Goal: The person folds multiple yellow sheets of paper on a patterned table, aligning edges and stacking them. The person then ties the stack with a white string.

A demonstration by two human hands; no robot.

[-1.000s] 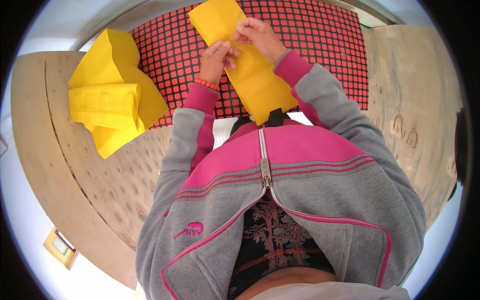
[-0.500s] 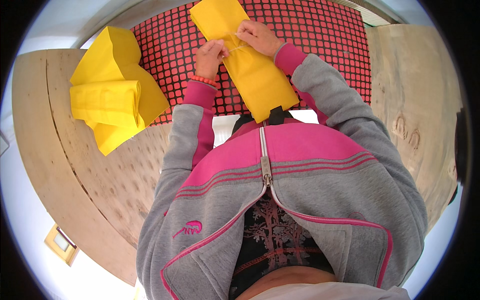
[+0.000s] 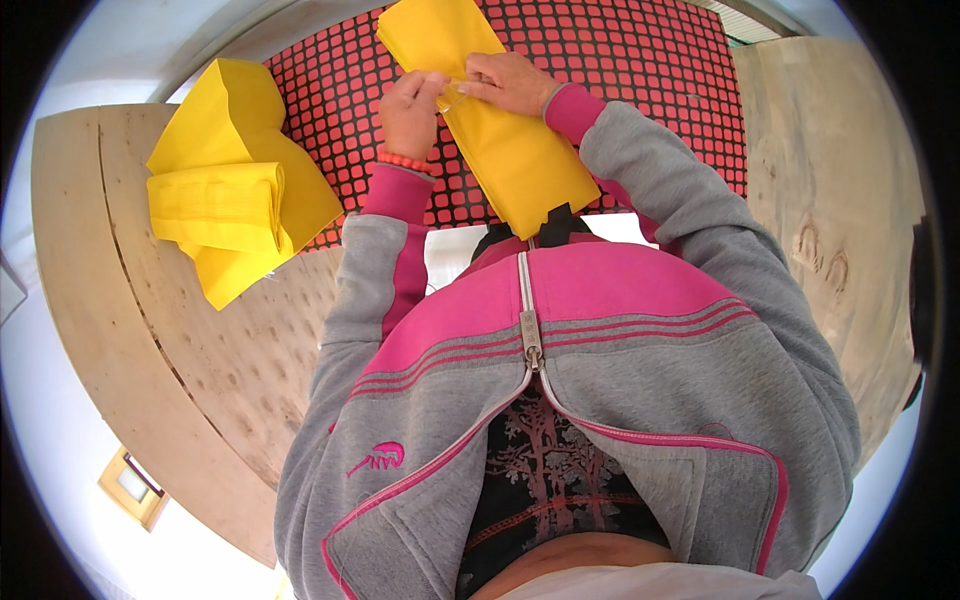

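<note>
A long bundle of folded yellow fabric (image 3: 520, 150) lies slantwise before me, cinched near its upper part. A thin whitish string (image 3: 450, 92) crosses it at the pinch. My left hand (image 3: 408, 112), with red beads at the wrist, is closed at the bundle's left edge, its fingertips pinching the string. From the right, my right hand (image 3: 510, 84) rests over the cinched part, thumb and fingers closed on the string. The fingertips of both hands nearly meet, so the exact shape of the string between them is hard to make out.
Under the bundle is a red-and-black checked cover (image 3: 660, 110). Another piece of yellow fabric (image 3: 225, 205), partly folded, lies to the left, overlapping the wooden tabletop (image 3: 90, 230). More pale wood (image 3: 820, 150) extends on the right.
My two hands have come closer together over the cinched part. The right hand has lowered onto the fabric, and the string stretched between them is shorter.
</note>
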